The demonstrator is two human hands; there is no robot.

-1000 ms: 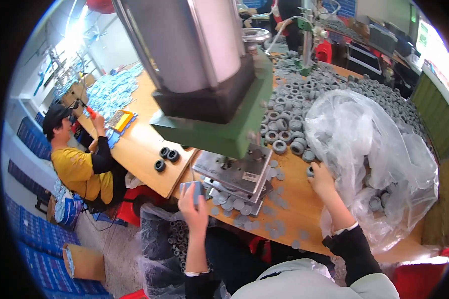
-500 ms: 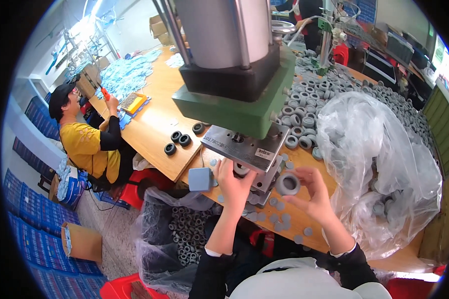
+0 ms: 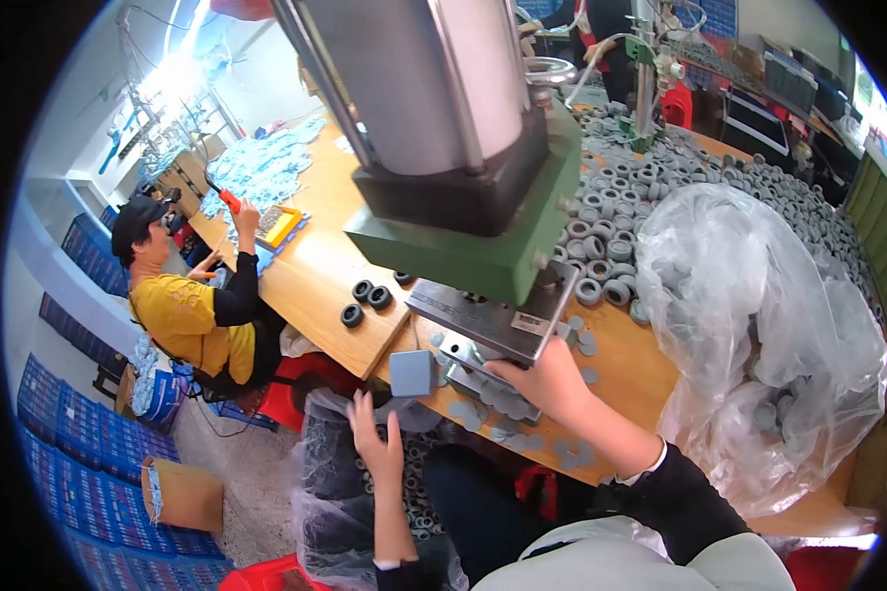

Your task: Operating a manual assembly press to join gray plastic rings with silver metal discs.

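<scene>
My left hand (image 3: 376, 438) is open, fingers spread, above a bin lined with clear plastic (image 3: 315, 492) that holds many small grey rings (image 3: 429, 492). Nothing shows in its grasp. My right hand (image 3: 552, 384) reaches into the green press (image 3: 463, 246), just under its upper metal plate (image 3: 493, 315). The thumb and fingers curl in at the lower metal block (image 3: 478, 379); the plate hides the fingertips and whatever lies between them. Flat grey discs (image 3: 572, 451) lie around the block, and a blue-grey square box (image 3: 411, 374) stands to its left.
Heaps of grey rings (image 3: 611, 236) cover the table at the right, beside a large clear plastic bag (image 3: 759, 295). Several black rings (image 3: 367, 293) lie on the left table. A co-worker in a yellow shirt (image 3: 182, 320) sits there, holding an orange-handled tool (image 3: 230, 201).
My left hand has moved from the press down-left over the bin and opened. My right hand has carried the grey ring in under the press plate, where the ring is out of sight.
</scene>
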